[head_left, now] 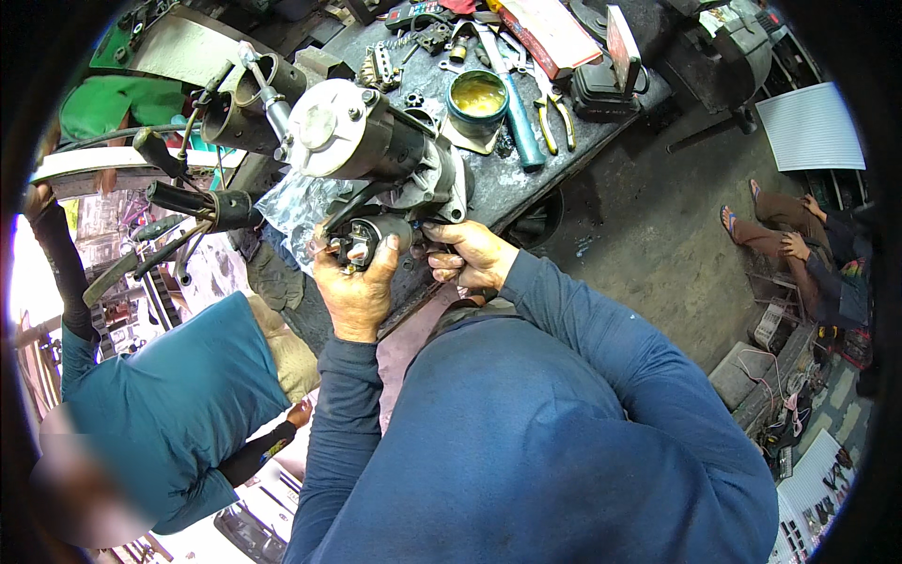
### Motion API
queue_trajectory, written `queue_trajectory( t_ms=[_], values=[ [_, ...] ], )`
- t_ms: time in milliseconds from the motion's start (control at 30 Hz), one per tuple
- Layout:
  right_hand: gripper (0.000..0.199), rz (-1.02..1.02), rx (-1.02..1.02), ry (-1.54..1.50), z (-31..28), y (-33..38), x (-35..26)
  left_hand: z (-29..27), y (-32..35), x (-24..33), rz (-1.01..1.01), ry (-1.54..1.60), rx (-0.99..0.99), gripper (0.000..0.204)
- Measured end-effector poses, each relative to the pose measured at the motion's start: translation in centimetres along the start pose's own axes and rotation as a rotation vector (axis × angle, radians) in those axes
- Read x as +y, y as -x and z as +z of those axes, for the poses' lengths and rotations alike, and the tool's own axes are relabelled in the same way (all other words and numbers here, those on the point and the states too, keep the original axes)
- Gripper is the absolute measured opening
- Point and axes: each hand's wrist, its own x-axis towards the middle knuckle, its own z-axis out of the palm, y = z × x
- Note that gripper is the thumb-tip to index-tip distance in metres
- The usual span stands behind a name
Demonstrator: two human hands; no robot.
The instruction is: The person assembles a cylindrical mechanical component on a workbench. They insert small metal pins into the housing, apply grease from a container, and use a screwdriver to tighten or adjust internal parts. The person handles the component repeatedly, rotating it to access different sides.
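A grey metal starter motor (pixel 362 141) with a round silver end cap lies on the edge of the dark workbench (pixel 507 183). My left hand (pixel 355 282) grips the small black cylindrical part (pixel 368 235) at the motor's underside. My right hand (pixel 474 256) holds the motor's housing just to the right of that part, fingers curled against it. A crumpled clear plastic bag (pixel 296 207) sits under the motor on its left.
On the bench lie a tin of yellow grease (pixel 477 96), a teal-handled tool (pixel 521 127), yellow-handled pliers (pixel 556 117), a red box (pixel 550 33) and small parts. A person in a teal shirt (pixel 169 404) stands at my left beside a motorcycle handlebar (pixel 188 202). Another person sits at the right (pixel 799 240).
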Motion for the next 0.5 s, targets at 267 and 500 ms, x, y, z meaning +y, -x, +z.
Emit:
queue_trajectory(
  t_ms=[267,500],
  values=[
    [0.019,-0.009,0.020,0.167,0.9,0.0,-0.3,0.2,0.5,0.6,-0.041,-0.007,0.019,0.045],
    [0.031,0.032,0.021,-0.015,1.3,0.0,0.4,0.1,0.4,0.8,-0.063,-0.014,0.012,0.047]
  ],
)
